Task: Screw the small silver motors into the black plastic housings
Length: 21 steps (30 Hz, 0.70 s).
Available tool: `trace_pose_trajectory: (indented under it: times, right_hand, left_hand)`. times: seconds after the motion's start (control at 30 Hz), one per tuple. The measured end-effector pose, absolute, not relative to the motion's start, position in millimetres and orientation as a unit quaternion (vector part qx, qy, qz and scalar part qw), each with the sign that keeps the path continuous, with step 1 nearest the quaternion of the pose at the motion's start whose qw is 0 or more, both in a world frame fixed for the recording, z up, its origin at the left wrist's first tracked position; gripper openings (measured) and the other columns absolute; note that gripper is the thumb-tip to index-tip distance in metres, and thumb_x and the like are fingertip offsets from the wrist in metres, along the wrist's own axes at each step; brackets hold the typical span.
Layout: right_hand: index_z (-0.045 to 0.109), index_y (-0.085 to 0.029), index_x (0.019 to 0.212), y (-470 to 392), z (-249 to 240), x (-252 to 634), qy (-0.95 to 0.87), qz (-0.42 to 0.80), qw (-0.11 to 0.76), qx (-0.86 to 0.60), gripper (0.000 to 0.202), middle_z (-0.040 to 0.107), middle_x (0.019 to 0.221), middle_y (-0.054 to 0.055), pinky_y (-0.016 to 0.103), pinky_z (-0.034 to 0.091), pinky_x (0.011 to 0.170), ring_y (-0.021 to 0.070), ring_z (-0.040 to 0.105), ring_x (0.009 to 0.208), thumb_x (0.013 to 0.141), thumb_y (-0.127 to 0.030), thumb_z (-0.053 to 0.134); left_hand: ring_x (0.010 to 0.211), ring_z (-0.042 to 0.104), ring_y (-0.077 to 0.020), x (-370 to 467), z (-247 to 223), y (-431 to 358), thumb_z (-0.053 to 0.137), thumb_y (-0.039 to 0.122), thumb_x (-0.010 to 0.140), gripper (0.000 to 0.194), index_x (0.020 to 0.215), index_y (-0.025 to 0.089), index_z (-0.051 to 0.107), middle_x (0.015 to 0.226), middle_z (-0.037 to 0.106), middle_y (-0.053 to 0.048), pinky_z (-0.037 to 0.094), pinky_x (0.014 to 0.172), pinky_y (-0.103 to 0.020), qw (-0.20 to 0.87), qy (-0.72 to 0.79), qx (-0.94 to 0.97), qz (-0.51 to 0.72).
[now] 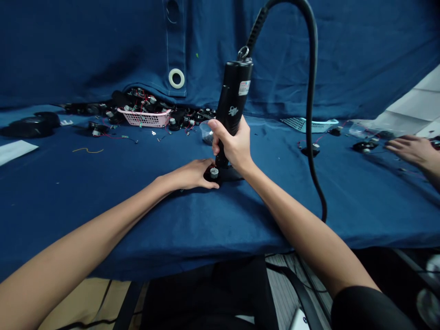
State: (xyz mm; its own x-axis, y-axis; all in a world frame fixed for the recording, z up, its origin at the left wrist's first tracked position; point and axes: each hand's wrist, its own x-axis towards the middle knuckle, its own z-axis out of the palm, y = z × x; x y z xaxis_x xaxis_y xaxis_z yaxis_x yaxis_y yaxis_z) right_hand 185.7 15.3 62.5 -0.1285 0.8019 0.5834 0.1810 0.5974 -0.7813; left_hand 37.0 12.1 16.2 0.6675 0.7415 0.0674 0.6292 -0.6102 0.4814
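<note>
My right hand point(238, 145) is wrapped round a black corded electric screwdriver point(231, 98), which stands nearly upright with its top leaning a little right. Its lower end meets a small dark part with a silver round motor point(214, 173) on the blue-covered table. My left hand point(196, 174) grips that part from the left, thumb on the near side and fingers on the far side. The screwdriver's tip is hidden behind the part and my fingers. Just behind my hands stands a clear cup point(206, 133) with small dark pieces in it.
A pink basket point(146, 118) heaped with wired motor parts stands at the back left, a light-blue basket point(309, 124) at the back right. The screwdriver's thick cable point(312, 68) loops down on the right. Another person's hand point(414, 150) works at the far right.
</note>
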Motion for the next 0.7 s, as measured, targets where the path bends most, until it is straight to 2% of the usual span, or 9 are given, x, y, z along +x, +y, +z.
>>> trace_pose_trajectory:
  times: [0.13, 0.23, 0.3, 0.37, 0.5, 0.57, 0.7]
  right_hand:
    - [0.044, -0.025, 0.111, 18, 68, 194, -0.715, 0.299, 0.528, -0.347, 0.051, 0.062, 0.076, 0.001, 0.036, 0.057, 0.059, 0.0159, 0.061, 0.057, 0.082, -0.065, 0.06]
    - [0.049, -0.024, 0.11, 23, 76, 209, -0.753, 0.336, 0.462, -0.325, 0.051, 0.063, 0.081, 0.0, 0.037, 0.058, 0.068, 0.0177, 0.064, 0.068, 0.075, -0.053, 0.073]
    - [0.058, -0.02, 0.099, 27, 79, 220, -0.788, 0.336, 0.394, -0.333, 0.042, 0.065, 0.084, 0.001, 0.035, 0.056, 0.071, 0.0181, 0.064, 0.076, 0.073, -0.048, 0.075]
    - [0.065, -0.017, 0.086, 31, 79, 229, -0.823, 0.329, 0.307, -0.346, 0.034, 0.066, 0.083, 0.002, 0.032, 0.054, 0.068, 0.0174, 0.062, 0.076, 0.075, -0.048, 0.073]
    - [0.07, -0.016, 0.084, 36, 71, 237, -0.831, 0.403, 0.135, -0.358, 0.033, 0.07, 0.081, 0.005, 0.028, 0.053, 0.053, 0.0158, 0.062, 0.064, 0.074, -0.047, 0.074]
    - [0.071, -0.015, 0.082, 36, 68, 237, -0.822, 0.425, 0.111, -0.363, 0.031, 0.071, 0.074, 0.005, 0.029, 0.056, 0.052, 0.0163, 0.064, 0.059, 0.075, -0.045, 0.074]
    - [0.068, -0.015, 0.072, 32, 68, 235, -0.811, 0.418, 0.156, -0.379, 0.024, 0.069, 0.061, 0.006, 0.032, 0.059, 0.05, 0.0198, 0.067, 0.054, 0.075, -0.038, 0.074]
  left_hand:
    - [0.098, 0.062, -0.0274, 38, 16, 11, 0.067, 0.054, 0.079, 0.053, 0.116, 0.018, 0.053, 0.114, 0.065, -0.01, 0.048, 0.082, -0.037, 0.218, 0.376, 0.889, 0.146]
    - [0.1, 0.062, -0.028, 37, 15, 12, 0.068, 0.052, 0.079, 0.053, 0.117, 0.018, 0.053, 0.116, 0.065, -0.011, 0.049, 0.083, -0.037, 0.225, 0.375, 0.886, 0.151]
    - [0.098, 0.063, -0.0279, 37, 14, 13, 0.068, 0.052, 0.079, 0.052, 0.116, 0.018, 0.054, 0.114, 0.066, -0.01, 0.049, 0.082, -0.037, 0.229, 0.372, 0.886, 0.158]
    - [0.098, 0.063, -0.0275, 36, 14, 13, 0.068, 0.052, 0.079, 0.051, 0.115, 0.018, 0.056, 0.114, 0.066, -0.009, 0.049, 0.083, -0.036, 0.232, 0.363, 0.887, 0.164]
    - [0.105, 0.062, -0.0267, 38, 17, 12, 0.067, 0.048, 0.081, 0.048, 0.118, 0.02, 0.058, 0.121, 0.065, -0.007, 0.047, 0.089, -0.035, 0.231, 0.342, 0.895, 0.172]
    - [0.107, 0.061, -0.0263, 38, 18, 11, 0.068, 0.048, 0.08, 0.047, 0.117, 0.02, 0.058, 0.121, 0.065, -0.007, 0.047, 0.091, -0.035, 0.229, 0.34, 0.895, 0.176]
    - [0.109, 0.061, -0.025, 39, 19, 10, 0.069, 0.045, 0.079, 0.045, 0.117, 0.023, 0.059, 0.123, 0.065, -0.005, 0.046, 0.094, -0.035, 0.238, 0.33, 0.894, 0.188]
